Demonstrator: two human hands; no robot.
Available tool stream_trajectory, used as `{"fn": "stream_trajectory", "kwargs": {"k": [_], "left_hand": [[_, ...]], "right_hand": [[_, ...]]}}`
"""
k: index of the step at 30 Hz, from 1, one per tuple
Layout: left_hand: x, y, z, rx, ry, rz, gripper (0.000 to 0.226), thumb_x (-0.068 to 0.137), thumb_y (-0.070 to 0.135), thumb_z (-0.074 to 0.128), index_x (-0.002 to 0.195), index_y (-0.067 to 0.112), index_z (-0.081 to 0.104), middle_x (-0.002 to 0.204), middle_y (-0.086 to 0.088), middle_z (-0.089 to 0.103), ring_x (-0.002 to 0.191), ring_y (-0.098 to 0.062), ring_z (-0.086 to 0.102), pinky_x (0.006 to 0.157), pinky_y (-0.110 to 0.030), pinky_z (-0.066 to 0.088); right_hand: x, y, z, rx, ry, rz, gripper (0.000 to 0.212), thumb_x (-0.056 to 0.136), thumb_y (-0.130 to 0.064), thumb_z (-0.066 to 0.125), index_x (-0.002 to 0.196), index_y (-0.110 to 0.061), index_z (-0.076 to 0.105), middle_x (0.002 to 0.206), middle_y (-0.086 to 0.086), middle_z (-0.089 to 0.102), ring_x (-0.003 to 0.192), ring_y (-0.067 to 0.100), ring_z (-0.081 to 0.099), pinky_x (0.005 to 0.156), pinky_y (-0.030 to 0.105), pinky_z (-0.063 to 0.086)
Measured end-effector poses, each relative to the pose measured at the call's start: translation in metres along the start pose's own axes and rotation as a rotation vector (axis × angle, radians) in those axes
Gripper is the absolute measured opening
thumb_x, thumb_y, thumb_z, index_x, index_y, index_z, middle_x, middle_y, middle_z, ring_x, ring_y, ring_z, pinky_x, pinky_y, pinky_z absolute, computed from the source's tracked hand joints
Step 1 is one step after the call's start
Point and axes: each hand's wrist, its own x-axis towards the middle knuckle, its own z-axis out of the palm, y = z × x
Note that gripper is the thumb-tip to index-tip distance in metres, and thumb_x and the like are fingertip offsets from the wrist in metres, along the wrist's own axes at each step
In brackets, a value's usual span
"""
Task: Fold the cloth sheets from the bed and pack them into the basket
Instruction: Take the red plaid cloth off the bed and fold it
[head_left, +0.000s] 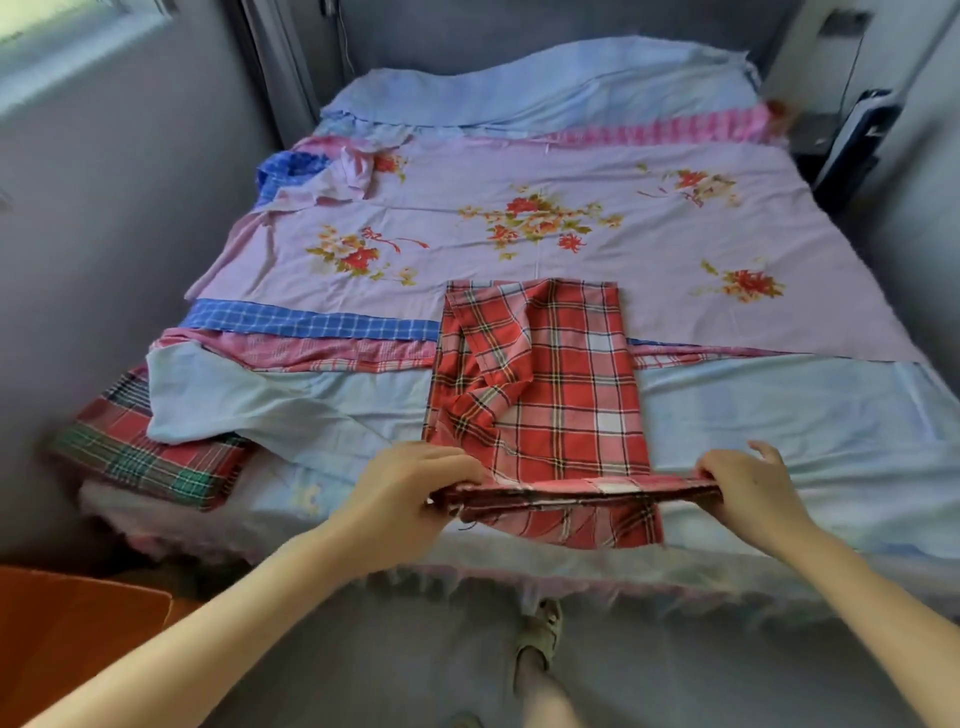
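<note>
Two hands, the left hand (410, 486) and the right hand (748, 483), pinch one red plaid cloth (550, 379) at the near edge of the bed (831, 426).

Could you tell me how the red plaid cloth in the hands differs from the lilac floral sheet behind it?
The red plaid cloth is checked and folded into a narrow strip; the lilac floral sheet is flowered and spread wide. The left hand and right hand grip the plaid's near edge; the floral sheet lies untouched. Both rest on the bed.
</note>
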Motion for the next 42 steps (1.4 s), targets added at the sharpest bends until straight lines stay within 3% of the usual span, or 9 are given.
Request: {"fn": "stream_trajectory", "kwargs": {"k": [2,5,9,13,21,25,28,39,42], "left_hand": [[-0.011,-0.001,-0.032,0.100,0.091,-0.010,0.023,0.069,0.010,0.061,0.084,0.027,0.058,0.066,0.017,0.063,0.062,-0.006,0.050,0.060,-0.011,0.032],[-0.012,-0.029,-0.062,0.022,0.349,-0.340,0.027,0.074,0.017,0.067,0.090,0.033,0.052,0.065,0.035,0.058,0.064,-0.002,0.050,0.059,-0.018,0.036],[-0.008,-0.014,-0.100,0.197,-0.239,-0.212,0.019,0.078,0.023,0.066,0.084,0.034,0.050,0.060,0.012,0.055,0.055,0.005,0.047,0.062,-0.020,0.039],[-0.010,0.013,-0.137,0.006,0.016,-0.121,0.024,0.078,0.024,0.070,0.077,0.044,0.056,0.062,0.026,0.055,0.057,0.010,0.047,0.060,-0.004,0.035],[-0.058,0.036,-0.090,0.274,-0.760,-0.139,0.021,0.077,0.031,0.072,0.069,0.026,0.054,0.056,0.015,0.049,0.054,0.000,0.042,0.057,-0.010,0.030],[-0.072,0.037,-0.081,0.342,-0.435,-0.128,0.020,0.079,0.036,0.068,0.070,0.020,0.060,0.062,0.012,0.054,0.059,-0.001,0.045,0.058,-0.010,0.030],[-0.084,0.044,-0.055,0.354,-0.701,-0.031,0.026,0.082,0.039,0.056,0.073,0.015,0.058,0.073,-0.006,0.058,0.063,-0.016,0.044,0.060,-0.015,0.034],[-0.101,-0.003,-0.007,-0.004,-0.790,-0.371,0.017,0.079,0.030,0.070,0.075,0.016,0.061,0.062,0.011,0.051,0.057,-0.002,0.045,0.061,-0.017,0.034],[-0.093,-0.029,0.009,-0.013,-0.691,-0.457,0.025,0.081,0.030,0.066,0.062,0.030,0.050,0.061,0.011,0.052,0.056,0.000,0.047,0.057,-0.015,0.033]], "right_hand": [[-0.025,-0.006,-0.031,0.010,0.186,0.084,0.029,0.074,-0.044,0.064,0.065,-0.018,0.054,0.053,-0.002,0.055,0.056,0.028,0.060,0.088,0.048,0.042],[-0.040,-0.031,-0.088,0.117,0.508,0.138,0.015,0.072,-0.012,0.071,0.083,-0.005,0.063,0.062,0.015,0.062,0.062,0.038,0.060,0.063,0.039,0.045],[-0.054,-0.056,-0.136,0.063,-0.168,-0.112,0.009,0.088,-0.022,0.053,0.091,-0.027,0.060,0.094,0.004,0.067,0.087,0.025,0.059,0.067,0.031,0.038],[-0.075,-0.033,-0.177,0.067,0.113,-0.029,0.022,0.082,-0.009,0.055,0.075,-0.030,0.057,0.090,0.006,0.068,0.086,0.029,0.060,0.070,0.034,0.041],[-0.116,-0.046,-0.144,0.008,-0.628,-0.227,0.027,0.072,-0.016,0.069,0.061,-0.037,0.056,0.052,-0.023,0.054,0.051,-0.005,0.048,0.052,0.012,0.035],[-0.109,-0.040,-0.131,-0.014,-0.387,-0.179,0.034,0.066,-0.013,0.065,0.053,-0.043,0.054,0.050,-0.020,0.052,0.048,-0.003,0.046,0.050,0.016,0.033],[-0.113,-0.050,-0.120,-0.078,-0.617,-0.209,0.026,0.068,-0.010,0.067,0.058,-0.032,0.056,0.047,-0.017,0.052,0.045,-0.006,0.047,0.046,0.010,0.033],[-0.055,-0.043,-0.069,-0.040,-0.870,-0.167,0.020,0.073,-0.018,0.069,0.092,-0.024,0.072,0.051,-0.033,0.054,0.051,-0.015,0.050,0.050,0.006,0.036],[-0.015,-0.032,-0.045,-0.035,-0.889,-0.164,0.023,0.075,-0.016,0.069,0.097,-0.012,0.069,0.053,-0.016,0.055,0.055,-0.001,0.047,0.051,0.013,0.035]]}}
